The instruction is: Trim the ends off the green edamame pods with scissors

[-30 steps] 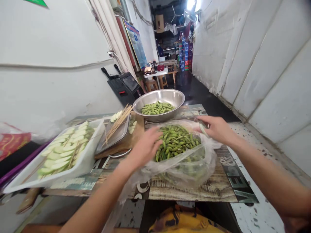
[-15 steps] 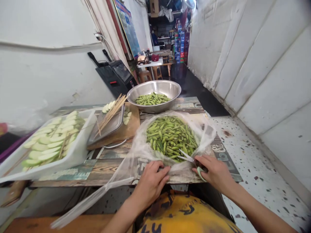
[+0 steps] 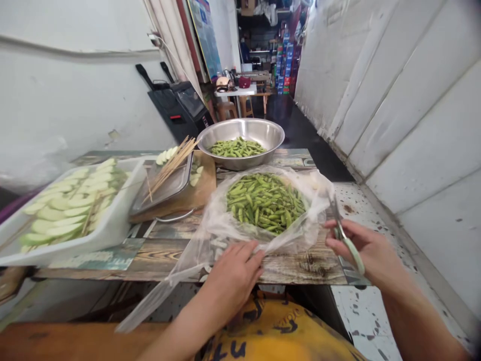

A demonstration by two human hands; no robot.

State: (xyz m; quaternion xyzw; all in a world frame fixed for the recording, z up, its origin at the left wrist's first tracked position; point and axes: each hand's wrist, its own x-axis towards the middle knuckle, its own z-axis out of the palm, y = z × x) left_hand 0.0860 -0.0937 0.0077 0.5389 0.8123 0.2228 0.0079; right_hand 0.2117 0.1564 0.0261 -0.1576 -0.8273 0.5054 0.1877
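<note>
A clear plastic bag [image 3: 215, 216] lies open on the table, filled with green edamame pods [image 3: 265, 203]. At the bag's near edge, my left hand [image 3: 237, 265] is closed with the bunched film under its fingers. My right hand [image 3: 370, 250] grips a pair of scissors [image 3: 352, 250] with pale green handles, right of the bag. The scissor blades point up and away, close to the bag's right side. Behind the bag stands a steel basin [image 3: 276, 134] with more pods [image 3: 237, 147] in it.
To the left, a white plastic tub [image 3: 120, 220] holds skewered pale green slices [image 3: 67, 210]. Beside it, a metal tray [image 3: 184, 183] with bamboo skewers [image 3: 171, 168] rests on a wooden board [image 3: 208, 188]. A wall [image 3: 406, 100] runs along the right.
My right hand has moved right and up with the scissors, away from the pods and the bag's near edge. The blades now point upward. My left hand stays at the bag's edge.
</note>
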